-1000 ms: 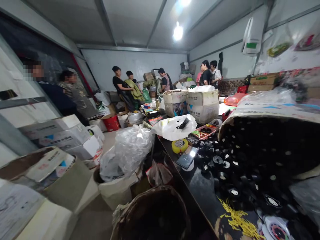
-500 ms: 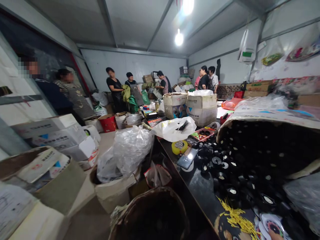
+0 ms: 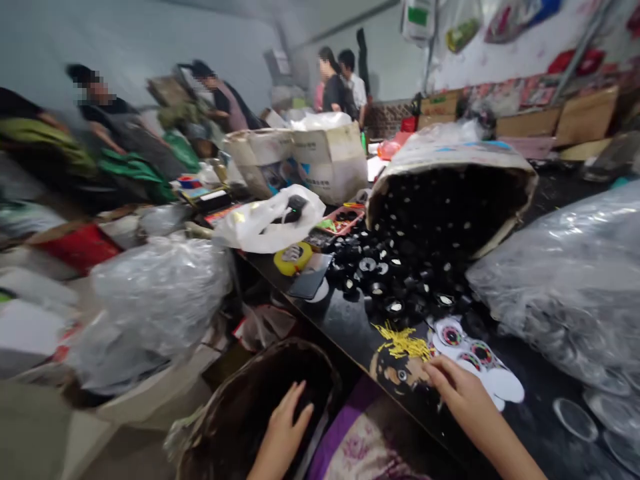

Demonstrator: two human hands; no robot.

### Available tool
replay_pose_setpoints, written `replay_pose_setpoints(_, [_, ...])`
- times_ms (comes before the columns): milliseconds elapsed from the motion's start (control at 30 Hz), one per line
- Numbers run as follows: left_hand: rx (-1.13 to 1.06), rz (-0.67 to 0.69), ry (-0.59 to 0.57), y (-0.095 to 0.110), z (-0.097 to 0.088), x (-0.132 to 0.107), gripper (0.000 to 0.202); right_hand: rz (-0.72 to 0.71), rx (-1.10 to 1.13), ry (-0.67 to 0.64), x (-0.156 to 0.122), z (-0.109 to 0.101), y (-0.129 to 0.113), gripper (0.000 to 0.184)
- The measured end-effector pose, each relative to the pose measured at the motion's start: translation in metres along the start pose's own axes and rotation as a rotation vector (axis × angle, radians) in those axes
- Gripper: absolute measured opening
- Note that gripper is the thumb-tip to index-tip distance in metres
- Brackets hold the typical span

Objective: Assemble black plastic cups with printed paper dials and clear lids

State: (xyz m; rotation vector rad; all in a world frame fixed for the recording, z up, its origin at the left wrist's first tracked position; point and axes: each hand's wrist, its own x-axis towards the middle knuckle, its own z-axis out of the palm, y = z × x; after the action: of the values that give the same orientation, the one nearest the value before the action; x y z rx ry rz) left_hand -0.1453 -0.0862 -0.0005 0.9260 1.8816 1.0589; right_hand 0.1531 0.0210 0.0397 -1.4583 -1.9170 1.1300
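Over the mouth of a dark-lined bin, my left hand reaches with fingers stretched and thumb apart; no held thing can be made out against the dark. My right hand is at the table's front edge with its fingers pinched together, and whatever they hold is too small to name. Just beyond those fingers lie a heap of thin yellow strips and some white discs, several with coloured printed rings. Further back, many small black round parts spill from a tipped sack-like container.
A big clear plastic bag of transparent round pieces bulges at right. Yellow tape, a phone and a white plastic bag lie along the table. Cartons stand behind; boxes and bags crowd the left. Several people work further back.
The view has swung right and down, with some blur. Both hands and forearms now show, where before only a fingertip showed at the bottom right by the discs.
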Motion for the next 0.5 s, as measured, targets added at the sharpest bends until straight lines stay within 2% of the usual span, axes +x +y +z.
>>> replay_pose_setpoints(33, [0.014, 0.009, 0.02, 0.001, -0.003, 0.008, 0.031, 0.014, -0.01, -0.03, 0.0, 0.001, 0.001, 0.035])
replay_pose_setpoints(100, [0.015, 0.06, 0.006, 0.014, 0.004, 0.028, 0.034, 0.017, -0.036, -0.09, 0.001, 0.003, -0.001, 0.033])
replay_pose_setpoints(233, [0.006, 0.192, -0.045, 0.05, 0.048, 0.085, 0.044, -0.022, -0.086, -0.172, 0.002, 0.009, -0.007, 0.031])
replay_pose_setpoints(300, [0.027, 0.231, -0.062, 0.059, 0.07, 0.112, 0.049, -0.017, -0.085, -0.18, -0.004, 0.009, -0.004, 0.031])
replay_pose_setpoints(400, [0.075, 0.288, -0.09, 0.062, 0.09, 0.135, 0.055, 0.016, -0.091, -0.125, -0.022, 0.002, 0.008, 0.033])
replay_pose_setpoints(500, [0.103, 0.354, -0.091, 0.066, 0.09, 0.136, 0.052, -0.017, -0.175, 0.028, -0.034, -0.014, 0.017, 0.025])
